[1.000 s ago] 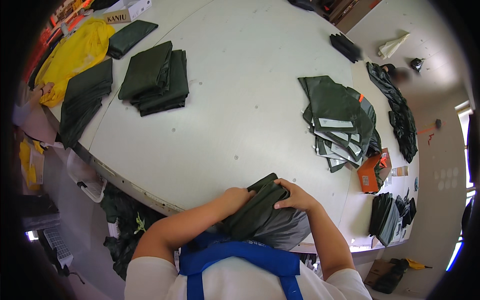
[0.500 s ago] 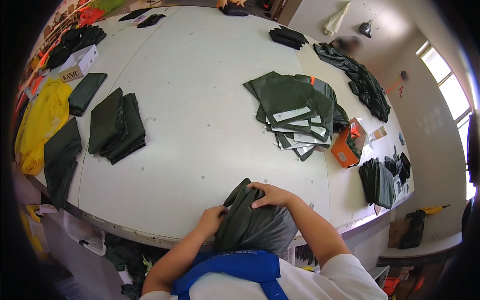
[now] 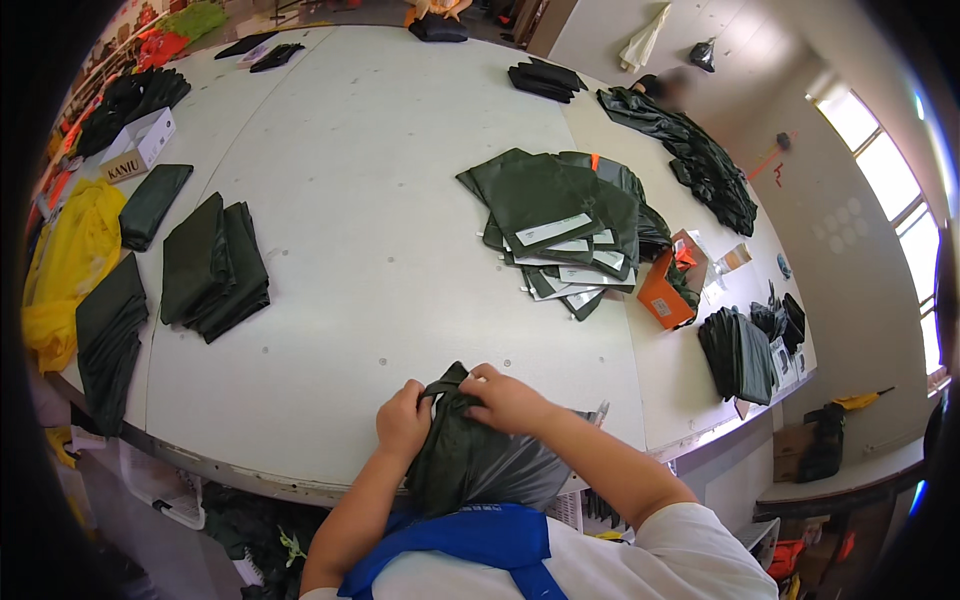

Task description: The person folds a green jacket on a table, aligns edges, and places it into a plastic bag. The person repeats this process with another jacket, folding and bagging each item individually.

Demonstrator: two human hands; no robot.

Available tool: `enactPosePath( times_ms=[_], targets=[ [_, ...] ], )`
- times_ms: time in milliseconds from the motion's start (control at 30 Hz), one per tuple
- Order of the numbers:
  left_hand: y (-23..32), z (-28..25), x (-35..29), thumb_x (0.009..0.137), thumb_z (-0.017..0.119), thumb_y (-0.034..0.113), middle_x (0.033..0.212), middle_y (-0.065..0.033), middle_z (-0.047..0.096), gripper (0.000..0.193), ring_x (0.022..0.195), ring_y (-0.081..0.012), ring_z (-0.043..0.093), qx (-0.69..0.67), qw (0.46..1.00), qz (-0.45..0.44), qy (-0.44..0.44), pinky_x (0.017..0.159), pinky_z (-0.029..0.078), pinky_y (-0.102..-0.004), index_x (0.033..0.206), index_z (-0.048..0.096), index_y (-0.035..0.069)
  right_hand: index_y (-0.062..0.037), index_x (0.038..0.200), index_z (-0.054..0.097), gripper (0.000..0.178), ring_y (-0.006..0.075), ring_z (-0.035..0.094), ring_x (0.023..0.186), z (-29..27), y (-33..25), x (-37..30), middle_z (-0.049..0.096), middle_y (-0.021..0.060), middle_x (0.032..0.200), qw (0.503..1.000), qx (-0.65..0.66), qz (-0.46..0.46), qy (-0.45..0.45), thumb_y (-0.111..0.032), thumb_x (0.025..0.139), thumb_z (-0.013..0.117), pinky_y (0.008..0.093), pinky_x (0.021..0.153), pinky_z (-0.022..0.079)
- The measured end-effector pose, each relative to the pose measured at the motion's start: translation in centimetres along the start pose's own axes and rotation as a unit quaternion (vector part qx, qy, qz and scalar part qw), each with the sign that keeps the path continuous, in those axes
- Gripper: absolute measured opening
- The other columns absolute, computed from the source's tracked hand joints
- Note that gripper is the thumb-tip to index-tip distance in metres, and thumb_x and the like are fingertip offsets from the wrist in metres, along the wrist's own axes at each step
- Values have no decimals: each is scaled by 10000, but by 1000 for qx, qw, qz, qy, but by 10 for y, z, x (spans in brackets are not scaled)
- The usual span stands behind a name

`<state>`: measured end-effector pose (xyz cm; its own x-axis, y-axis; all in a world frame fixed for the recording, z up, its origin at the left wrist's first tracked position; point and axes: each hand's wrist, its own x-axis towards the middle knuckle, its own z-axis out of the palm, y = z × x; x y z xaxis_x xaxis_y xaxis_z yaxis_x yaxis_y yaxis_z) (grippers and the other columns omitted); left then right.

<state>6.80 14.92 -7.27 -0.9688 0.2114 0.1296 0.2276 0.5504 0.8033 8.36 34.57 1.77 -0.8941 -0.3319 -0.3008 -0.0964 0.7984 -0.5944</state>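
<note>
A bundle of shiny dark green fabric [image 3: 455,455] stands at the near edge of the table, up against my blue apron. My left hand [image 3: 403,420] is closed on its upper left edge, where a small white patch shows beside the fingers. From the right, my right hand [image 3: 507,400] pinches the top folds, its fingertips partly sunk in the cloth. The peak of the bundle rises between both hands. Its lower right part looks smooth and greyish, and my right forearm covers some of it.
Flat dark green packets [image 3: 545,200] with white labels are piled beyond my right hand. Beside them stands an orange box [image 3: 668,300]. Folded dark green pieces [image 3: 215,270], yellow fabric [image 3: 75,260] and a white box [image 3: 140,145] lie left. A person [image 3: 440,8] is at the far edge.
Both hands have come closer together at the top of the bundle. My left hand has risen to its upper edge, and the top folds are more gathered. The view has shifted slightly.
</note>
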Motion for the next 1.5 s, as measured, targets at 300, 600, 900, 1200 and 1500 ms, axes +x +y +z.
enactPosePath(
  times_ms=[300,600,900,1200,1500],
  targets=[
    [22,-23,-17,814,642,145,698,-101,551,133,632,-332,583,90,987,134,3,533,465,-440,792,526,85,-28,915,416,606,374,566,750,77,16,17,528,177,844,950,63,144,269,-310,598,848,433,654,473],
    [-63,-30,-79,814,526,40,916,-177,601,191,822,-359,613,85,964,-161,-193,729,495,-439,1004,529,48,-38,967,517,361,315,588,859,88,24,40,579,144,887,959,108,128,228,-85,667,713,389,742,475],
    [-36,-14,-90,877,540,45,901,-126,657,166,891,-152,612,-386,852,-315,-160,765,493,-284,1030,572,-11,-266,1021,664,380,315,353,1292,100,-57,-40,508,14,1270,970,-82,-175,144,-339,667,777,532,1080,176],
    [-5,-51,-59,801,552,21,634,-179,597,89,565,-297,627,-91,971,-110,-190,544,485,-395,850,500,-32,-201,897,653,339,269,399,1225,97,-60,-17,525,-4,1192,965,-179,-65,179,-224,595,806,467,962,288],
    [-17,-40,-52,768,572,43,669,-197,603,157,647,-370,614,-7,984,-67,-165,579,465,-441,874,467,-5,-65,1175,520,613,324,421,1231,81,-27,-3,482,140,1286,989,76,-82,100,-178,642,801,433,995,357]
  ],
)
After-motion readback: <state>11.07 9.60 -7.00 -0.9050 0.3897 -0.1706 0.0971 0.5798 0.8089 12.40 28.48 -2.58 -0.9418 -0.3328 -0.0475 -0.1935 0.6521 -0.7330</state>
